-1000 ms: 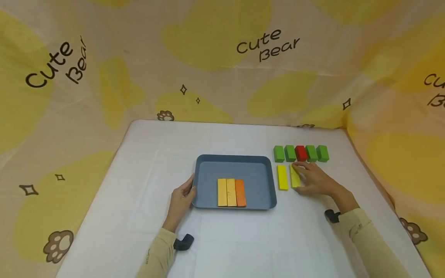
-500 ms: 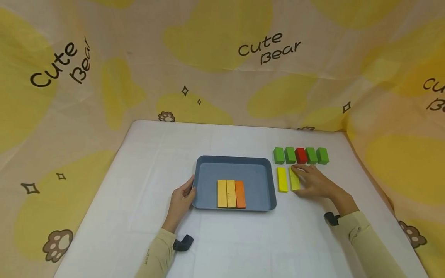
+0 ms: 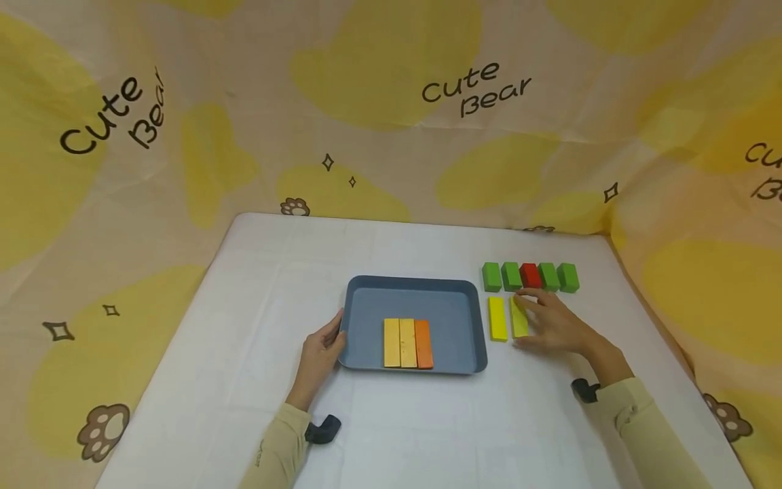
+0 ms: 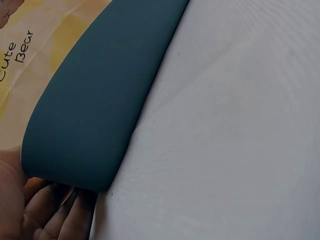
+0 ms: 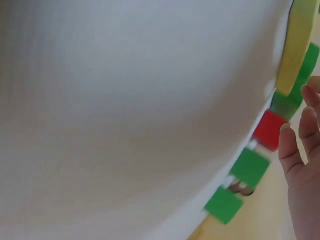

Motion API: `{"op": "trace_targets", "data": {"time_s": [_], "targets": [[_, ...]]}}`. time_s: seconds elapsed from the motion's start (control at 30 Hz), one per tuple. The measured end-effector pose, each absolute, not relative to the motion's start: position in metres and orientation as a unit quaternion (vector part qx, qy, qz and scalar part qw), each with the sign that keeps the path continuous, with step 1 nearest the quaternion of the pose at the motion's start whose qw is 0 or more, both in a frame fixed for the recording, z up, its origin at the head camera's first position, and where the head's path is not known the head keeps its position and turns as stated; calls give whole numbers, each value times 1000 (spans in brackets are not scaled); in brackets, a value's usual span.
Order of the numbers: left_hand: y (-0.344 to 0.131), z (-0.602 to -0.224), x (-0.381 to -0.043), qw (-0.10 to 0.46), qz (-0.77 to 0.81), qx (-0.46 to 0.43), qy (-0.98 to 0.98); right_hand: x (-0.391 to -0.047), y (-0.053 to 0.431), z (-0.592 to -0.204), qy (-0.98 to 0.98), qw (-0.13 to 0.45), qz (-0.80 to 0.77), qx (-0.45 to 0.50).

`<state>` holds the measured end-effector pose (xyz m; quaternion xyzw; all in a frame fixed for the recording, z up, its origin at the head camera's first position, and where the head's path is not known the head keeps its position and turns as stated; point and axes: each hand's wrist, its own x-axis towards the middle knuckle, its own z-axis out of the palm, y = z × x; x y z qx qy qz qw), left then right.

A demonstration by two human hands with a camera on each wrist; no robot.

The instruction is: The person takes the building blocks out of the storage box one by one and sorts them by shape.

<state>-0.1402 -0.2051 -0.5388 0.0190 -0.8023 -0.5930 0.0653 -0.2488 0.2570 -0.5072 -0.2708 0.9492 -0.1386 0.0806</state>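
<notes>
In the head view, my left hand [image 3: 319, 353] grips the left rim of a blue-grey tray [image 3: 366, 305]. The left wrist view has that hand's fingers [image 4: 80, 215] at the corner of the tray's outer wall. Two pale yellow blocks [image 3: 392, 343] and an orange block [image 3: 423, 344] lie side by side in the tray along its near wall. To the right of the tray, my right hand [image 3: 559, 326] is over a bright yellow block [image 3: 519, 318], thumb apart from its near end. Another bright yellow block [image 3: 497, 319] lies left of it.
Behind the yellow blocks stands a row of several green blocks [image 3: 491, 277] with a red block [image 3: 531, 276] in its middle. All rest on a white-covered table [image 3: 415, 435]. Patterned cloth [image 3: 379, 102] surrounds the table at the back and sides.
My right thumb has drawn slightly away from the near end of the yellow block. The left hand, the tray and the blocks stay put, while the head view tilts slightly up.
</notes>
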Motion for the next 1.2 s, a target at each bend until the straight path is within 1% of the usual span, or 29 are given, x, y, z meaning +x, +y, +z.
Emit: {"op": "trace_targets", "data": {"time_s": [0.17,0.4,0.5,0.63,0.73,0.87,0.97,1.2], "targets": [[-207,-550,-142,70,-594,15,-801,-239,238,-496,937,55,-160,-305],[-207,-551,-144,72,-591,22,-803,-231,197,-485,914,40,-161,-370],[-204,-546,-143,68,-590,31,-804,-227,178,-485,903,19,-140,-406],[-200,-529,-138,65,-591,28,-803,-222,154,-489,889,-4,-112,-445],[-199,-523,-135,66,-591,20,-804,-217,137,-492,880,-2,-98,-464],[-202,-537,-139,64,-590,25,-805,-213,120,-496,873,9,-83,-480],[-205,-548,-142,65,-591,27,-803,-214,111,-498,869,5,-77,-490],[-206,-550,-143,71,-603,20,-795,-219,102,-504,845,-17,-67,-530]]}}
